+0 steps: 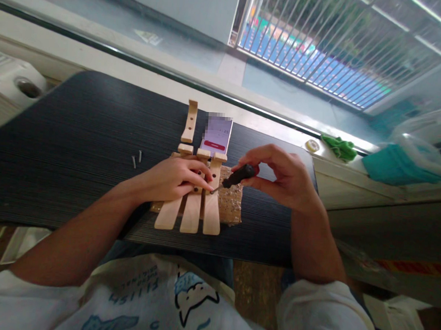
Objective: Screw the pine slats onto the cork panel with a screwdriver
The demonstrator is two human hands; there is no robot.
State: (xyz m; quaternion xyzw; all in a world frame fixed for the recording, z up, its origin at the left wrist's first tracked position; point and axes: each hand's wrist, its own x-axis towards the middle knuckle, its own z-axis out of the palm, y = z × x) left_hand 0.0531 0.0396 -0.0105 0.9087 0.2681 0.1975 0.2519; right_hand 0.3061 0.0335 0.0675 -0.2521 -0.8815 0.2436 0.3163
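Surroundings: dark table, window ledge and outdoor area.
The table (68, 141) shows a dark, fine-lined surface; a phone (218, 133) lies on it toward the window side, screen lit, red bar near its lower edge, part of the display pixelated. At left, beside the table, stands a white appliance (11, 75) with a dark round part. On the pale ledge (262, 121), at right, a small roll (312, 145) sits just beside a green cloth (340, 148), near a teal container (392, 164). Outside, a barred railing (312, 71) fronts blue ground.

Dark table (57, 140) (grained), two screws (140, 156), wooden piece (189, 126), phone (218, 133), brown slab (232, 201)
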